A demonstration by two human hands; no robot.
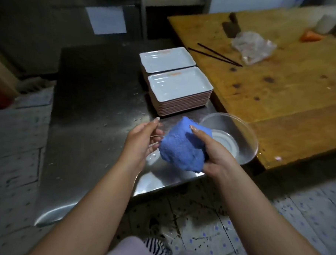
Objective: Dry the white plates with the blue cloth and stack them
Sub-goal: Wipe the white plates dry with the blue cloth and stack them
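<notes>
The right hand [215, 148] grips the blue cloth [181, 145], hiding a clear dish that the left hand [143, 139] holds at its rim.

Wet steel table [91, 97], two stacks of white plates [179, 85] at its right edge, clear bowl [240, 130]

Two stacks of white rectangular plates on the steel worktop [91, 97]: near stack [179, 87], far stack [167, 59] directly behind, touching. Clear glass bowl [238, 130] in front of near stack, at the worktop's right edge. Wooden table [280, 90] adjoins right; two dark chopsticks [214, 54] on it, crumpled clear plastic bag [251, 46] just beside them.
</notes>
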